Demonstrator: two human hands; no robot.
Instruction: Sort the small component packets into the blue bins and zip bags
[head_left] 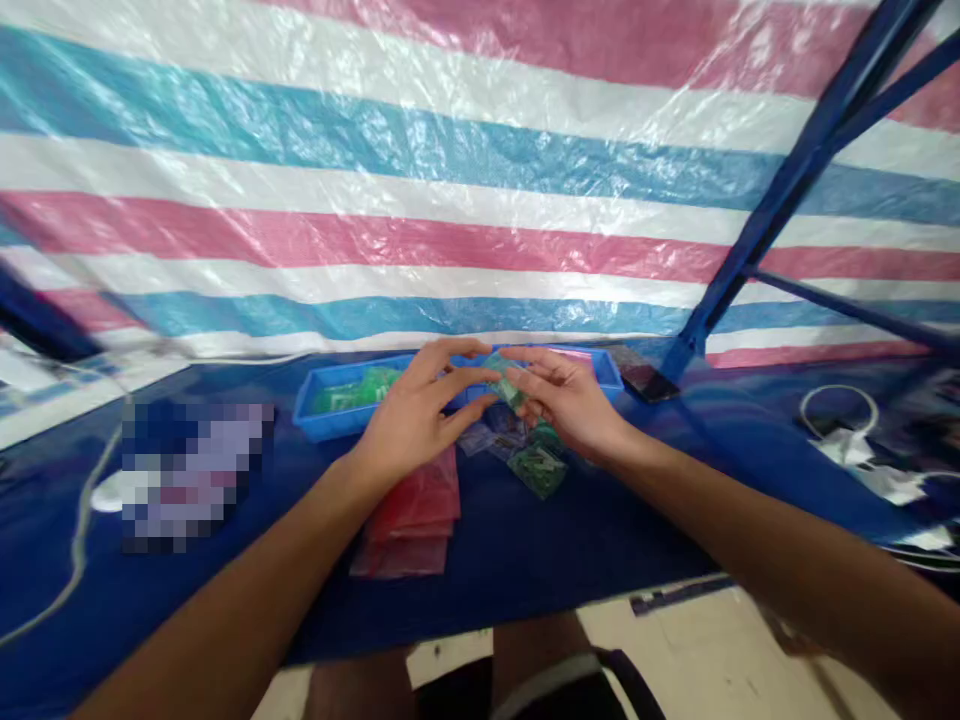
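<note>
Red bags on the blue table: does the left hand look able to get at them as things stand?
Likely yes: the red bags lie close to the left hand, their near part uncovered, though that hand is occupied at the small green packet.

Glare speckles the striped sheet (480, 190) across the upper frame. Lower right is blurred; coarse pixels hide a patch (195, 475) at left.

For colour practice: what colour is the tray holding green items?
Blue tray, clearest in the head view.
</note>
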